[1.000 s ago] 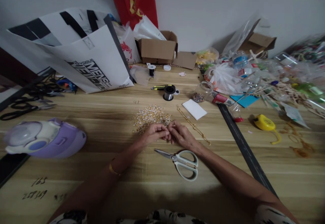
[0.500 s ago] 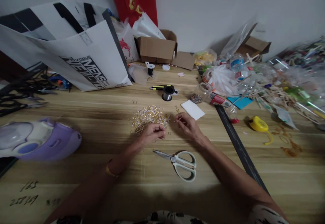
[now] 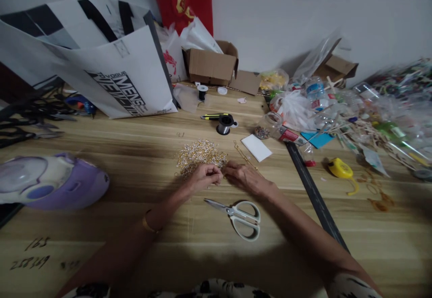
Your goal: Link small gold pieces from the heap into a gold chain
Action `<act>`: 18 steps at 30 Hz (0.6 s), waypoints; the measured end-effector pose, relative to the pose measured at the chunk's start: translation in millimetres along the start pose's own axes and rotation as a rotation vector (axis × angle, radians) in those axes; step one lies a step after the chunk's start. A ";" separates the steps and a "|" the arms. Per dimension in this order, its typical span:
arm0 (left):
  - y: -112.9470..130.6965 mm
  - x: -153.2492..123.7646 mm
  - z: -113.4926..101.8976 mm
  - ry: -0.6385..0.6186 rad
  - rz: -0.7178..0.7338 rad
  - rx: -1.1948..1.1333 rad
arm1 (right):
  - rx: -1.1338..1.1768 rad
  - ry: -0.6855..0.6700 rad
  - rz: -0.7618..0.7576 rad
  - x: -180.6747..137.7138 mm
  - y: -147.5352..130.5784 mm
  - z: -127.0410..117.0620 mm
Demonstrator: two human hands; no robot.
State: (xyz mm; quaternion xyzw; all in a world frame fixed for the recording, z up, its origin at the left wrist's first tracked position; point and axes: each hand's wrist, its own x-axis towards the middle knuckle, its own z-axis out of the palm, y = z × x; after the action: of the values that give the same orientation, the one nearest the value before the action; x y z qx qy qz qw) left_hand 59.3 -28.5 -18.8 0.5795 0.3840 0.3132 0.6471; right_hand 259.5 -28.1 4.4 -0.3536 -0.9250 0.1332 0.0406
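Observation:
My left hand [image 3: 205, 176] is closed in a pinch at the near right edge of a pile of small gold and clear beads [image 3: 199, 154]. Whatever its fingertips hold is too small to make out. Close beside it, my right hand [image 3: 245, 177] has its fingertips bent together low over the tabletop, where a small gold ring lay; what they grip is hidden. Behind my right hand lies a thin gold beaded chain [image 3: 243, 154]. White-handled scissors [image 3: 245, 219] rest in front of both hands, blades pointing left.
A spool of silver wire [image 3: 223, 124], a yellow-black cutter [image 3: 212, 116] and a white card [image 3: 257, 147] lie behind the hands. A purple and white appliance [image 3: 72, 183] stands left. At right are a yellow tape measure [image 3: 340, 168], a bead jar [image 3: 268, 124] and a heap of plastic bottles.
My right hand has moved left and slightly nearer, its fingertips now beside my left hand, over where the small ring lay. More of the gold chain shows behind it. My left hand stays pinched.

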 end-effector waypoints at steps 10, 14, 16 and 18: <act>1.4 -1.2 0.4 0.011 -0.016 -0.044 | -0.115 -0.152 0.011 9.4 -10.9 -15.9; 2.1 -1.0 -1.9 0.028 0.005 -0.026 | -0.161 -0.189 0.035 14.2 -11.4 -11.1; 2.1 -0.3 -3.5 0.033 0.015 -0.029 | -0.144 -0.183 0.038 14.7 -10.7 -8.3; 2.0 0.4 -5.2 0.040 0.012 -0.037 | -0.102 -0.161 0.029 14.0 -9.4 -6.6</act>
State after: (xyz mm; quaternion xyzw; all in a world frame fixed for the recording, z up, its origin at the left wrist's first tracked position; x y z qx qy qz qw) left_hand 55.2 -25.3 -17.0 0.5633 0.3873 0.3356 0.6481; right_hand 244.2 -24.0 13.0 -0.3568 -0.9256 0.1145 -0.0536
